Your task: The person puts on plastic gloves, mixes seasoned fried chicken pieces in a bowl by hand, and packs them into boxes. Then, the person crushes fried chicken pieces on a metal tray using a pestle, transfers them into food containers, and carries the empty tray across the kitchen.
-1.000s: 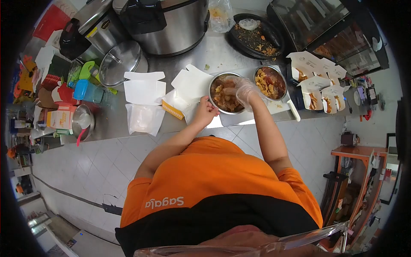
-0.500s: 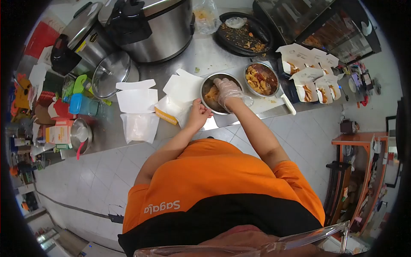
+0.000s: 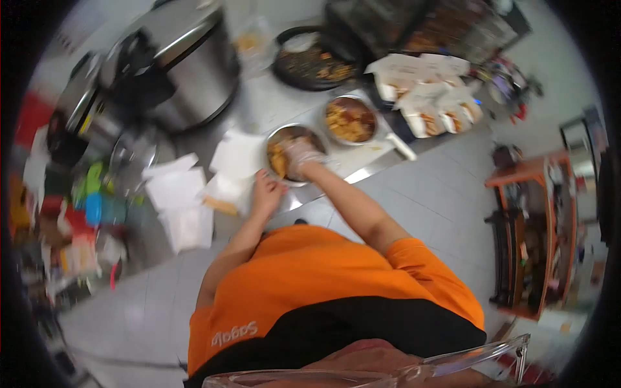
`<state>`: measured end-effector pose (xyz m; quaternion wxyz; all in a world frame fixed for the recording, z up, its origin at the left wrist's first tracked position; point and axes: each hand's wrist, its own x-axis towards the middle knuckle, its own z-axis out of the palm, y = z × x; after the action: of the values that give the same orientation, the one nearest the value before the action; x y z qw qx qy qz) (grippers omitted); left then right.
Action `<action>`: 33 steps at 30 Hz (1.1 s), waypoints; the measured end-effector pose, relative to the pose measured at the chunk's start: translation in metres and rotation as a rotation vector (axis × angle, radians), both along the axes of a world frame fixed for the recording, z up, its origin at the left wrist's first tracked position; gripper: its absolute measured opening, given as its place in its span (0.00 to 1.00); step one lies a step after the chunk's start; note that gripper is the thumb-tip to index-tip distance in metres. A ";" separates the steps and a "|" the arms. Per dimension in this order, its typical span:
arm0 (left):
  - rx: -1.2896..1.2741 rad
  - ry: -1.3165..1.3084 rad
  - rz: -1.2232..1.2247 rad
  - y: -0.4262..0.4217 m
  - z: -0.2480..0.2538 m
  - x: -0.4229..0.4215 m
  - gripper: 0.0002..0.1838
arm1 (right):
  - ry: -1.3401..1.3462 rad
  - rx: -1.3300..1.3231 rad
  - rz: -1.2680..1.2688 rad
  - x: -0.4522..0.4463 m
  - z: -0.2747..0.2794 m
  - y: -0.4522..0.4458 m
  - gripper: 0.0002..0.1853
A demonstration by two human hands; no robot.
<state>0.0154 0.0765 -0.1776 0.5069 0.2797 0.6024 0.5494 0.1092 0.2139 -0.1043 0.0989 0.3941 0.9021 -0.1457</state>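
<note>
My right hand, in a clear plastic glove, reaches down into a metal bowl of brownish food pieces. Its fingers are blurred and partly hidden among the food. My bare left hand is at the near left rim of the same bowl, fingers curled in and closed on the rim. Just behind and to the right sits a second metal bowl with yellow pieces and red sauce. An open white box with an orange-yellow edge lies left of my left hand.
Another open white box stands farther left. A white-handled knife lies at the right. Filled boxes stand at the back right, a black pan and a large steel cooker behind. An orange shelf is right.
The view has turned and shifted, so the counter items appear farther left and tilted. My right hand has moved from the bowl's right side deeper into it. My left hand has stayed by the rim.
</note>
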 end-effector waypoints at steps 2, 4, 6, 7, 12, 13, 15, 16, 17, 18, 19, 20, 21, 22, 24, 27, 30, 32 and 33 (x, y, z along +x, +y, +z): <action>-0.003 -0.069 0.004 0.000 0.011 -0.001 0.35 | 0.011 0.030 -0.069 0.006 0.017 -0.002 0.23; -0.005 -0.104 0.007 0.002 0.008 -0.001 0.35 | 0.165 0.090 -0.112 0.012 0.000 0.004 0.21; 0.009 -0.084 0.008 0.002 0.006 -0.001 0.32 | 0.132 -0.134 -0.068 0.022 0.043 0.001 0.25; 0.036 -0.071 -0.013 0.002 0.000 -0.003 0.30 | 0.062 -0.113 -0.004 0.024 0.068 -0.004 0.30; 0.023 -0.048 -0.038 0.004 0.004 -0.006 0.30 | 0.081 -0.319 -0.188 0.016 0.065 0.007 0.36; 0.022 -0.054 -0.038 0.004 0.002 -0.007 0.30 | 0.052 -0.343 -0.235 0.012 0.066 0.007 0.37; 0.021 -0.067 -0.036 0.004 0.003 -0.006 0.30 | 0.163 -0.342 -0.375 0.007 0.045 -0.002 0.37; 0.017 -0.071 -0.031 0.004 0.006 -0.005 0.30 | 0.190 -0.275 -0.345 0.007 0.039 -0.012 0.34; 0.013 -0.073 -0.026 0.003 0.008 -0.004 0.30 | 0.215 -0.205 -0.315 0.007 0.033 -0.022 0.31; 0.021 -0.071 -0.027 0.001 0.009 -0.004 0.30 | 0.196 -0.227 -0.299 0.007 0.031 -0.022 0.31; 0.031 -0.069 -0.029 0.001 0.008 -0.003 0.30 | 0.177 -0.247 -0.283 0.007 0.030 -0.019 0.30; 0.042 -0.068 -0.031 0.000 0.008 -0.003 0.31 | 0.158 -0.265 -0.267 0.007 0.030 -0.016 0.29; 0.038 -0.070 -0.030 0.001 0.007 -0.004 0.31 | 0.163 -0.206 -0.269 0.009 0.035 -0.017 0.28; 0.033 -0.072 -0.028 0.002 0.006 -0.005 0.30 | 0.169 -0.147 -0.271 0.014 0.043 -0.020 0.28; 0.024 -0.077 -0.028 0.003 0.002 -0.006 0.30 | 0.201 -0.092 -0.250 0.017 0.042 -0.015 0.27; 0.018 -0.088 -0.021 0.002 0.001 -0.007 0.31 | 0.330 -0.112 -0.116 0.027 0.044 -0.007 0.27; 0.032 -0.112 0.016 0.000 0.006 -0.002 0.31 | 0.437 -0.204 -0.026 0.031 0.059 0.005 0.23; 0.004 -0.062 0.018 0.001 0.000 -0.003 0.31 | 0.414 -0.127 -0.069 0.025 0.027 0.020 0.25; -0.007 -0.038 0.025 0.001 0.002 -0.001 0.31 | 0.253 -0.185 -0.132 0.021 0.035 0.018 0.31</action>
<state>0.0140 0.0776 -0.1757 0.5121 0.2599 0.5981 0.5590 0.1304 0.2321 -0.0696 0.0106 0.4205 0.8621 -0.2826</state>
